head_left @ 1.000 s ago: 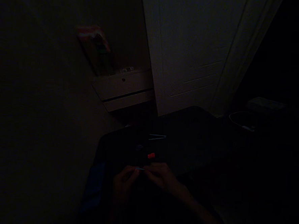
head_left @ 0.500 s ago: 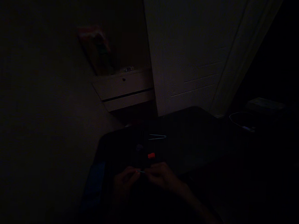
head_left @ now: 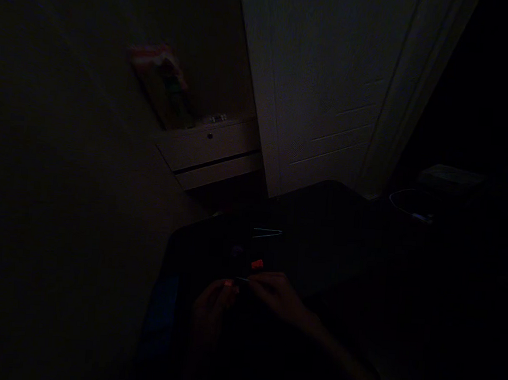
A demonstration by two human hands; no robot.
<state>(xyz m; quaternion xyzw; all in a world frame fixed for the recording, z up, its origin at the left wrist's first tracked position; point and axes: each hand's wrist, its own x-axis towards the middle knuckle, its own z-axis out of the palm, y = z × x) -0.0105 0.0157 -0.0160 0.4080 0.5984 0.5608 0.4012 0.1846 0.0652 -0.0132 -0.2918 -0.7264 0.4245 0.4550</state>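
Observation:
The scene is very dark. My left hand [head_left: 209,302] pinches a small orange-red piece [head_left: 228,283] between its fingertips. My right hand [head_left: 278,295] is closed on a thin, pale metal rod [head_left: 243,279], whose tip points left and is apart from that piece. Just beyond my right fingers, a small orange-red block [head_left: 257,264] lies on the dark table. To its left is a dim purplish lump [head_left: 237,250], too dark to make out. A pair of tweezers [head_left: 268,234], or something of that V shape, lies farther back.
A blue flat object [head_left: 161,305] sits at the left edge of the dark table [head_left: 321,217]. Behind it stand a drawer unit [head_left: 222,148] and a pale door panel [head_left: 319,102]. A white cable [head_left: 397,205] curves on the right.
The rod's tip has come away from my left fingertips and my right hand has risen slightly. More of the orange-red piece in my left hand now shows.

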